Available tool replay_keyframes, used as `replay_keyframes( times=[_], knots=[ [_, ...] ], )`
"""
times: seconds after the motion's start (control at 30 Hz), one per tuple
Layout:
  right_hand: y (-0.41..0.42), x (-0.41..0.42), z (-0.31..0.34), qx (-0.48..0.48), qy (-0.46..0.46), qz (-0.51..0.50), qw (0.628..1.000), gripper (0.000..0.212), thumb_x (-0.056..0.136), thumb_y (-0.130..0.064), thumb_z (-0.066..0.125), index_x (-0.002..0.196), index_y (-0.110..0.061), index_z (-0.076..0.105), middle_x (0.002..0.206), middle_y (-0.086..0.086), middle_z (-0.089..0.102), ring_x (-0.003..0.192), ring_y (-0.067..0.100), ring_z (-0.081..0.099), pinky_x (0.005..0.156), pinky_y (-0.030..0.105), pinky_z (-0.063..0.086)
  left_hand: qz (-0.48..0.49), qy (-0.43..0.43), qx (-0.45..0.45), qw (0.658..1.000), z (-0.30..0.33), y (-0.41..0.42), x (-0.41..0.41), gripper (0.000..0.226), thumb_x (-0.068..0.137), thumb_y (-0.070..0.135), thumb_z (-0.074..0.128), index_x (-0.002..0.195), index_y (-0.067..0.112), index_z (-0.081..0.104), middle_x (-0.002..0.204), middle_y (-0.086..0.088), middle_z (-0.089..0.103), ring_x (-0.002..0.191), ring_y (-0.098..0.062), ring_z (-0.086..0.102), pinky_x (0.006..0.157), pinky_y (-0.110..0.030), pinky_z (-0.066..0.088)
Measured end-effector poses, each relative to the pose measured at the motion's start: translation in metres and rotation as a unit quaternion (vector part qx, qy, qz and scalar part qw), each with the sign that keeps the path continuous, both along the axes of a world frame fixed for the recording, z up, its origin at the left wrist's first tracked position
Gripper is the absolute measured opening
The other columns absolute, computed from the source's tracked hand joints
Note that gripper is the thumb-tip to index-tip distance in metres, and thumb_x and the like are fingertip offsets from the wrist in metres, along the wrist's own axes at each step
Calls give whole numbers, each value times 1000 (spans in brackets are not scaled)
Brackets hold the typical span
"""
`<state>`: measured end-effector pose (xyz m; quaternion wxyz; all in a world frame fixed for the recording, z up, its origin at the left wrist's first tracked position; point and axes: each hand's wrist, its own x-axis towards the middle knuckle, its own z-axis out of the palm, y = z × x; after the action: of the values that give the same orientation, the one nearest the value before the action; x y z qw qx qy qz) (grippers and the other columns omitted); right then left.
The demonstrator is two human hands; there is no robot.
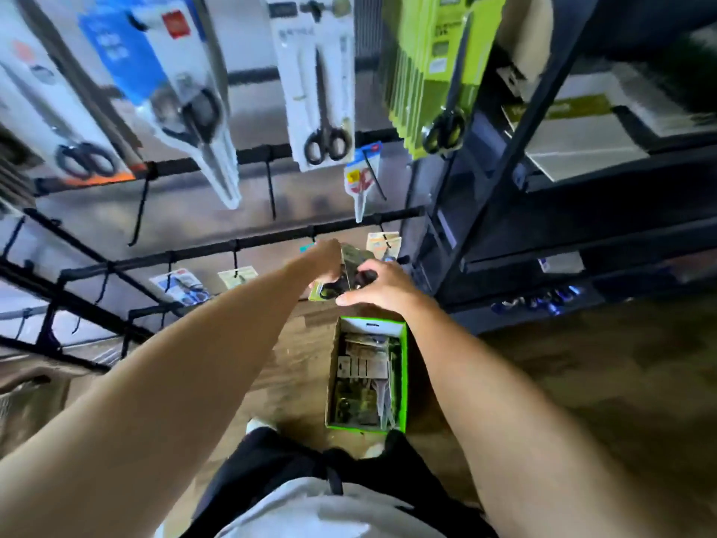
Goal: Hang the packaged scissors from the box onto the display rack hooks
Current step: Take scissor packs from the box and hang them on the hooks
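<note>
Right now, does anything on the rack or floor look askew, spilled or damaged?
Nothing stands out. Packs hang on the rack hooks, the green box sits upright on the floor, and the left hand and right hand hold a scissors pack.

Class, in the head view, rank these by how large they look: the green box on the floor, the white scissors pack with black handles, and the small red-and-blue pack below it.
1-2. white pack and green box: alike; the pack is nearer the camera, so unranked.
3. red-and-blue pack.
</note>
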<state>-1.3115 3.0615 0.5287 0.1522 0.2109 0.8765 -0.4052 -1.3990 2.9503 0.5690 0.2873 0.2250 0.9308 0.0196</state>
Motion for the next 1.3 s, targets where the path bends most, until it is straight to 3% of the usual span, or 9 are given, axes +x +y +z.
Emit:
replay_keyframes(
  times=[0.2, 0.37, 0.47, 0.57, 0.67, 0.83, 0.97, 1.13, 1.3],
  knots=[
    [-45, -15, 40, -12, 25, 18, 999, 98, 33, -69, 84, 122, -33, 62, 126, -4, 62, 113, 16, 59, 97, 30, 48, -21, 73, 13, 997, 52, -69, -5, 32, 95, 13, 46, 121, 3, 61, 122, -9, 60, 111, -26, 60, 87, -28, 48],
    [-90, -16, 64, -32, 38, -22, 999, 50, 84, -58, 66, 114, -18, 71, 105, -2, 71, 101, 17, 63, 80, 26, 42, -17, 77, 36, 996, 83, -126, 3, 39, 93, 4, 51, 132, 2, 49, 128, -12, 56, 113, -29, 59, 75, -26, 45],
    [-118, -16, 64, -19, 69, -71, 995, 31, 89, -36, 69, 113, -16, 67, 110, 3, 71, 107, 23, 64, 87, 29, 46, -18, 79, 45, 996, 97, -157, 12, 37, 93, 2, 50, 130, 0, 51, 123, -15, 58, 99, -28, 61, 68, -24, 43],
    [-141, -10, 70, -46, 54, -156, 985, 57, 79, -27, 80, 121, -9, 45, 115, 4, 58, 106, 22, 58, 85, 29, 45, -25, 80, 51, 995, 108, -179, 19, 34, 92, 1, 49, 126, -1, 49, 117, -18, 60, 85, -29, 58, 67, -27, 45],
    [-154, 0, 71, -41, 34, -214, 975, 58, 73, -26, 84, 119, -6, 55, 119, 10, 64, 106, 25, 62, 81, 28, 47, -54, 97, 62, 992, 124, -193, 29, 33, 91, -1, 50, 124, 2, 53, 111, -18, 61, 74, -27, 53, 61, -28, 46],
    [-150, 28, 83, -82, 94, -270, 955, 33, 81, -6, 72, 111, -4, 59, 107, 12, 65, 90, 23, 59, 61, 26, 41, -85, 120, 72, 987, 143, -192, 40, 27, 91, -3, 48, 116, -2, 57, 85, -9, 53, 54, -15, 47, 42, -22, 37],
    [-142, 53, 102, -102, 162, -311, 931, 22, 101, -21, 44, 117, -8, 53, 107, 13, 55, 84, 23, 49, 57, 29, 33, -107, 119, 88, 983, 159, -174, 50, 34, 90, -2, 53, 124, -4, 53, 112, -18, 60, 57, -16, 49, 47, -22, 40],
    [-113, 67, 118, -62, 228, -327, 915, 27, 102, -20, 40, 76, -13, 38, 69, 5, 38, 55, 18, 32, 51, 31, 22, -135, 149, 88, 976, 184, -132, 56, 36, 89, -2, 51, 125, -4, 54, 119, -18, 60, 54, -12, 44, 40, -18, 35],
    [-66, 63, 138, -65, 259, -346, 899, 30, 99, -10, 40, 71, -15, 32, 68, 5, 34, 55, 18, 26, 52, 31, 20, -141, 186, 100, 967, 197, -89, 41, 32, 85, 1, 51, 116, 0, 58, 109, -17, 62, 69, -21, 54, 64, -32, 53]
  ],
)
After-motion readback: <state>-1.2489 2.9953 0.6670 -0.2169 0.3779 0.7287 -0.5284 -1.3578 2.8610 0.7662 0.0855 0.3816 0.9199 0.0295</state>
